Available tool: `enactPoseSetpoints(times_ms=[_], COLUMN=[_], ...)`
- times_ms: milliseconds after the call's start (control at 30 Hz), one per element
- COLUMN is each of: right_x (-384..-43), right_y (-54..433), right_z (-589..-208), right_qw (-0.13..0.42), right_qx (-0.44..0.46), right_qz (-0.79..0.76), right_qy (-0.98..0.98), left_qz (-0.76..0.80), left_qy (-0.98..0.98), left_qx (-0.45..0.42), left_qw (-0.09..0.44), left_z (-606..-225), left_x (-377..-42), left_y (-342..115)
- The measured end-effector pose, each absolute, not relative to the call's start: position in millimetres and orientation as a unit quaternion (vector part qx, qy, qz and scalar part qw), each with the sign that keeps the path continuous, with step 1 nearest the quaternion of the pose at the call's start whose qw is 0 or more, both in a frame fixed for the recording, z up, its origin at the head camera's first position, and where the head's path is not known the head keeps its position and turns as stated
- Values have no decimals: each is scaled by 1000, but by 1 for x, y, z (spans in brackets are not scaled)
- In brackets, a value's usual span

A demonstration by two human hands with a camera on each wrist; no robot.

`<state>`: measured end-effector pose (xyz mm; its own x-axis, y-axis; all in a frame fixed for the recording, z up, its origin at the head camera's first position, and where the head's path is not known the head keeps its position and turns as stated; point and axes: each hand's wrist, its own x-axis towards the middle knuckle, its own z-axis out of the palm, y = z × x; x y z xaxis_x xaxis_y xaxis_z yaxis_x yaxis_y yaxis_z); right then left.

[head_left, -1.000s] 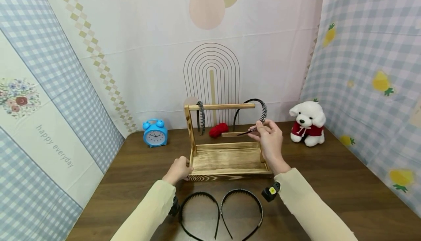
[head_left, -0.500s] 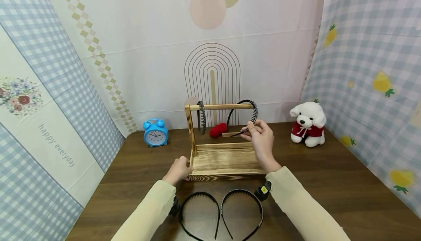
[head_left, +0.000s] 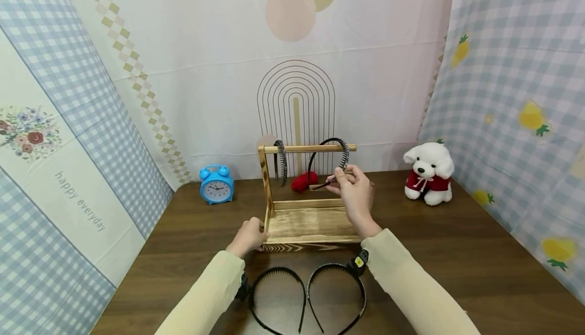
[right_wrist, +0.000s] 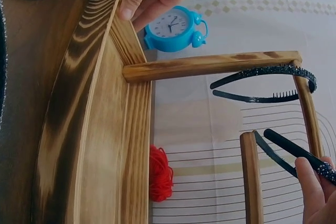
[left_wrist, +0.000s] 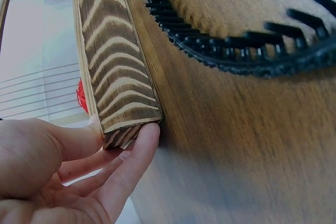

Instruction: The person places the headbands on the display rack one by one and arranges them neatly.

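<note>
My left hand (head_left: 249,236) grips the front left corner of a wooden rack (head_left: 306,222) with a tray base; in the left wrist view its thumb and fingers (left_wrist: 137,156) pinch that corner. My right hand (head_left: 357,195) pinches a black toothed headband (head_left: 345,153) by one side, near its lower end. The band's arch overlaps the rack's top bar (head_left: 311,148) in the head view, towards its free right end. A second black headband (head_left: 282,165) hangs on the same bar near the left post. In the right wrist view the held headband's tips (right_wrist: 283,142) point beside the short lower bar (right_wrist: 251,177).
Two black headbands, one left (head_left: 278,269) and one right (head_left: 335,265), lie on the brown table (head_left: 457,274) in front of the rack. Behind it sits red yarn (head_left: 301,181). A blue alarm clock (head_left: 217,187) stands left, a white plush dog (head_left: 428,170) right.
My right hand has moved left with the headband, from beyond the top bar's free right end to further along the bar. The left hand has stayed on the rack's corner.
</note>
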<state>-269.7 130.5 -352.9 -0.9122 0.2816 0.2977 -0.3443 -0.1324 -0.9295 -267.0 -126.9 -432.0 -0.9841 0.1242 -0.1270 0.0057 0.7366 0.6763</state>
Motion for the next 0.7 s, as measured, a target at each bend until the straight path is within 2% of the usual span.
enactPoseSetpoints(times_ms=[700], right_x=[-272], right_y=[110], right_z=[-347], right_qw=[199], right_qx=[44], right_qz=[734], right_qy=[-648], left_qz=[360], left_qy=[928], left_qx=[35], left_qw=[85], left_z=[-430], left_x=[-265], left_y=[-126])
